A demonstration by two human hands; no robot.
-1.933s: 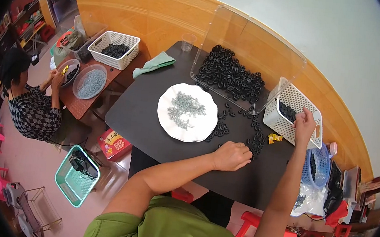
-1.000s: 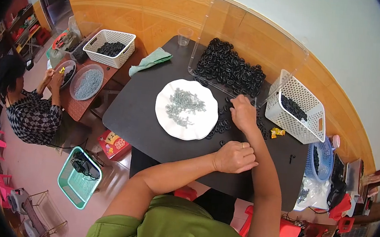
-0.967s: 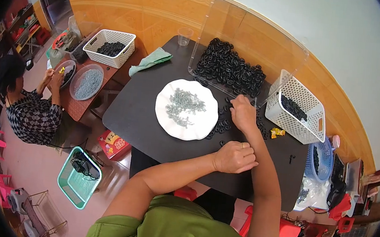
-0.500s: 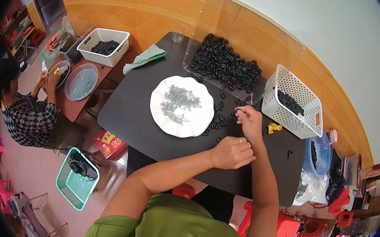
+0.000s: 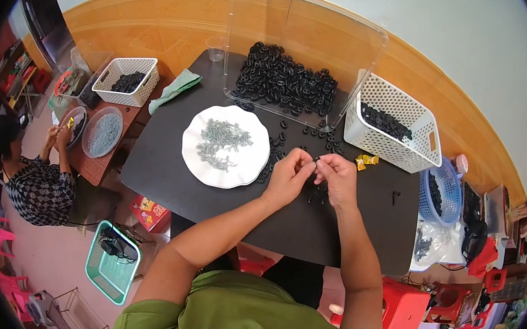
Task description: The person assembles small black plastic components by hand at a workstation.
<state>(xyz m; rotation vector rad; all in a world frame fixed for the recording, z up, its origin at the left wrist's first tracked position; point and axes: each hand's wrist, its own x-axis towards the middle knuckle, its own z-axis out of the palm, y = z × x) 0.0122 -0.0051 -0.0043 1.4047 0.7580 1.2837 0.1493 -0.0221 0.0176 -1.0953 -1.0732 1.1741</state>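
My left hand [image 5: 289,176] and my right hand [image 5: 338,177] meet at the fingertips over the dark table. A small black part [image 5: 316,159] shows at the right fingertips. My left fingers are pinched right beside it; what they hold is hidden. Loose black oval parts [image 5: 332,144] lie just beyond my hands, with a few more under my right hand. A white scalloped plate [image 5: 223,178] to the left bears a heap of small grey screw-like pieces [image 5: 227,137].
A clear plastic tub [image 5: 309,23] with many black parts leans at the back. A white basket [image 5: 398,153], yellow wrappers [image 5: 367,161] and a blue basket [image 5: 451,182] are on the right. A green cloth [image 5: 177,90] lies left. Another person [image 5: 39,190] works at a side table.
My left hand has moved off my right wrist and up to the right fingertips. My right hand has come slightly nearer. The whole view has shifted a little.
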